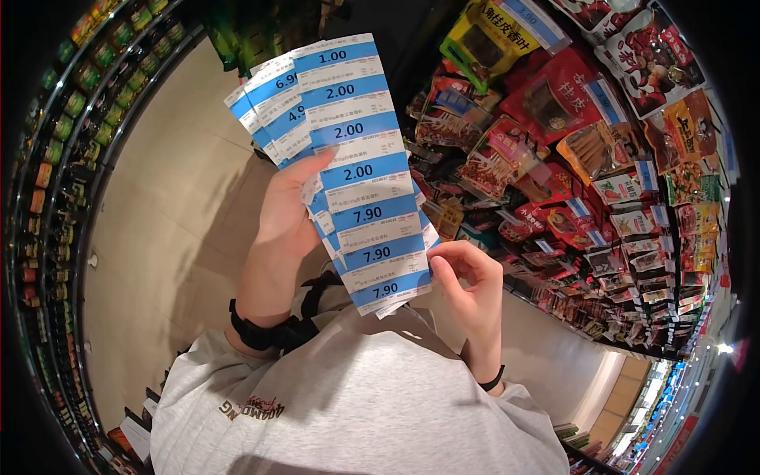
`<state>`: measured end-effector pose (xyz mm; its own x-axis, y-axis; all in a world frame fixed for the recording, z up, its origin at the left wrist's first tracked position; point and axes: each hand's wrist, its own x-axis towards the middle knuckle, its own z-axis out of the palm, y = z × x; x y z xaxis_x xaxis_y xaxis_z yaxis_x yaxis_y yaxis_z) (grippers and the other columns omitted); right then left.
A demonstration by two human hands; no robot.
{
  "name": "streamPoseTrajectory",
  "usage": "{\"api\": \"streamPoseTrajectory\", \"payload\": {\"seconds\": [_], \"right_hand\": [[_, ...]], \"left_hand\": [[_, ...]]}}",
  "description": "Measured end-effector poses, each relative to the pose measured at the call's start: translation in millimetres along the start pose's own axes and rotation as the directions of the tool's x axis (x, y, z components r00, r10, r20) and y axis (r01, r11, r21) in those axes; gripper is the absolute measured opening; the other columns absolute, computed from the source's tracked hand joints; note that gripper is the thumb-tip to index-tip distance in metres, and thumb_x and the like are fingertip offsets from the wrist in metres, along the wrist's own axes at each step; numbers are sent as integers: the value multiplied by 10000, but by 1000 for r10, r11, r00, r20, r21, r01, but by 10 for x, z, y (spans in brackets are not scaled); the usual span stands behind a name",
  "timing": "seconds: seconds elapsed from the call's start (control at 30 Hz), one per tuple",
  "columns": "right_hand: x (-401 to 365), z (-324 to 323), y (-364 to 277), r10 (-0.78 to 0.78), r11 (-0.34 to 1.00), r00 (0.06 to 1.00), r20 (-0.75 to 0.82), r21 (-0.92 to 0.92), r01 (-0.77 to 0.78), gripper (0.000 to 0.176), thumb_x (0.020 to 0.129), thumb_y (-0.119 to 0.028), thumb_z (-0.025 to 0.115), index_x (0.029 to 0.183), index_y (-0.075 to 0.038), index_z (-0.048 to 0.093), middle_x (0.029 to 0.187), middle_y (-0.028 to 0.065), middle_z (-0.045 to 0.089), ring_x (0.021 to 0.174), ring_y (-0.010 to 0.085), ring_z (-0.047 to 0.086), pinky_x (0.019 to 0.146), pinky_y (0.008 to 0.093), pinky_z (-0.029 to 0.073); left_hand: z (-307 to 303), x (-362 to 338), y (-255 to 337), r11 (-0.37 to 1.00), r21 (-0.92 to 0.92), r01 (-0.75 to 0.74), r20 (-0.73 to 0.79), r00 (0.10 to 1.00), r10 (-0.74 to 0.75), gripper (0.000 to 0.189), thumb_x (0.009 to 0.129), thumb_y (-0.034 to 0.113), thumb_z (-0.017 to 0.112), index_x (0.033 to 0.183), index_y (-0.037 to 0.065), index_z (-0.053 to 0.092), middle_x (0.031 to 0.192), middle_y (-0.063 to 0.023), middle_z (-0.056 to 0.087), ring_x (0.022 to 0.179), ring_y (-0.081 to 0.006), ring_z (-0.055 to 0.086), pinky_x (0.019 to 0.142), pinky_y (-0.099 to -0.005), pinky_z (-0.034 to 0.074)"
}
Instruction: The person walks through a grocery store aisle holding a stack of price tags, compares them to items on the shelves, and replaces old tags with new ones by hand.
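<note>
Left hand (286, 207) grips stack of price-label strips (366, 176), thumb on face; top strip reads 1.00, 2.00, 7.90. Right hand (473, 297) pinches stack's edge with thumb and finger. Bagged goods (550, 115) displayed beyond right hand. Shelved goods (53, 152) well left of left hand, pale floor (158, 206) between.
</note>
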<state>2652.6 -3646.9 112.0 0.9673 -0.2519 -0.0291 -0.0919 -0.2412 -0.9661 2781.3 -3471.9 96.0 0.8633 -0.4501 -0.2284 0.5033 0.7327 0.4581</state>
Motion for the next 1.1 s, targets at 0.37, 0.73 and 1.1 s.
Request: {"api": "streamPoseTrajectory", "payload": {"seconds": [0.37,0.73,1.1], "right_hand": [[11,30,-44,13,996,999,37,-88,-9,60,736,-53,630,742,-9,589,657,-28,545,523,-4,371,467,160,295],[24,-17,-16,75,982,993,-87,178,-59,218,802,-27,565,1007,13,503,798,69,623,685,64,576,522,160,434],[4,-62,145,-189,945,935,299,315,91,333,732,91,569,1060,72,517,1009,116,563,889,142,564,758,249,477]], "left_hand": [[-45,-20,18,1000,16,5,-41,999,-4,345,823,88,492,1136,-45,438,1065,-167,544,953,-268,565,797,-374,478],[-266,-38,-82,988,51,146,27,989,-147,355,783,71,519,1117,-39,464,1056,-159,551,944,-262,565,804,-371,470],[-281,-59,-88,958,153,244,-17,970,-244,374,779,74,521,1133,-37,468,1078,-155,548,969,-264,552,834,-379,447]]}}
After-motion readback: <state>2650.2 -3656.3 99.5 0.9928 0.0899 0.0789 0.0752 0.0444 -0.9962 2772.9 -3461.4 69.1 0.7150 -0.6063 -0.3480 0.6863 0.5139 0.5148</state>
